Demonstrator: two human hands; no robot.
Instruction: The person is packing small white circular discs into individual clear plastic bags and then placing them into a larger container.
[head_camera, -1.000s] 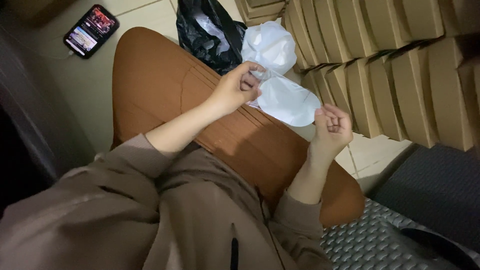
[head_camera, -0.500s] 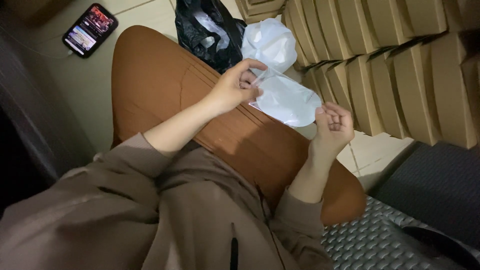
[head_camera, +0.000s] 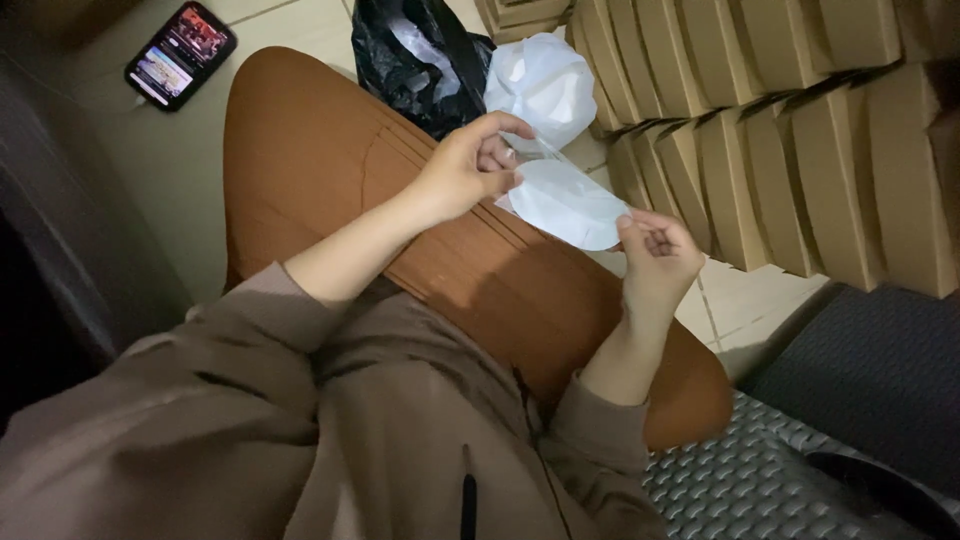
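Observation:
A white oval sheet in thin clear film (head_camera: 566, 201) is stretched between both hands above my orange-brown trouser leg (head_camera: 330, 160). My left hand (head_camera: 470, 165) pinches its upper left edge between thumb and fingers. My right hand (head_camera: 655, 255) pinches its lower right edge. Behind the sheet, on the tiled floor, a white crumpled bag (head_camera: 545, 85) lies against a black plastic bag (head_camera: 410, 60) with white material inside.
Rows of folded brown cardboard boxes (head_camera: 800, 130) stand on edge at the right. A phone with a lit screen (head_camera: 180, 55) lies on the floor at the upper left. A dark textured mat (head_camera: 760, 480) and a dark cushion (head_camera: 880, 380) sit at the lower right.
Both hands have drawn closer together and the white sheet now looks smaller and more gathered between them. The right hand has risen slightly toward the sheet.

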